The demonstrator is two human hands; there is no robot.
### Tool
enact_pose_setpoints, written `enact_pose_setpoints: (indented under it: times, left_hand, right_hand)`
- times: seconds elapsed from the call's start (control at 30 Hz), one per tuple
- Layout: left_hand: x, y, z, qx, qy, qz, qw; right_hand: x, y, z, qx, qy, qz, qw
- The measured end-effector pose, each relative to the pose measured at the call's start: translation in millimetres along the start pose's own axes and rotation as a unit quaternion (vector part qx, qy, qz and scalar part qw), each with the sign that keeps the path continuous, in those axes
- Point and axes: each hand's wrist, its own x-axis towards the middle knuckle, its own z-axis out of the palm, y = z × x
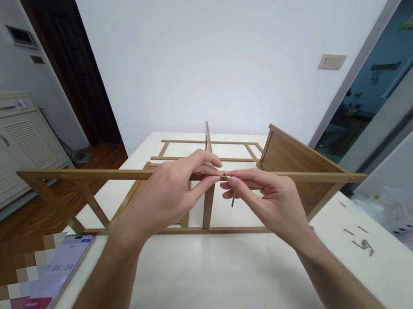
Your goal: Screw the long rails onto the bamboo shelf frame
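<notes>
A light-brown wooden frame (206, 212) stands on its side on the white table, with its top rail (309, 175) running across in front of me. Over the middle of that rail, my left hand (165, 193) is closed, thumb and fingertips pinched together at a small brass-coloured spot. What they pinch is mostly hidden. My right hand (266, 194) meets it there, its thumb and fingers pinching a thin grey hex key (233, 199) whose one arm points down. The tips of both hands touch or nearly touch.
A wooden panel (290, 161) stands at the frame's right side. Several loose screws (363, 245) lie at the table's right. A phone (50, 286) showing a timer lies at the left edge. Clear plastic wrapping (385, 209) is beyond the right edge. Behind is a wall.
</notes>
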Motion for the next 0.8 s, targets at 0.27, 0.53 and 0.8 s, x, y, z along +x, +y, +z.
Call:
enact_pose_setpoints:
  times: [0.27, 0.53, 0.8]
  left_hand:
    - [1.2, -4.9, -5.0, 0.07, 0.004, 0.085, 0.994]
    - [1.8, -10.1, -8.0, 0.077, -0.004, 0.098, 0.992]
    - [4.3, -16.1, 2.2, 0.148, 0.009, 0.127, 0.981]
  right_hand:
    - [-2.2, 2.0, 3.4, 0.115, -0.042, 0.068, 0.99]
    - [-0.8, 13.7, 11.2, 0.134, -0.042, 0.08, 0.987]
    - [-8.9, 6.7, 20.7, -0.032, 0.026, 0.009, 0.999]
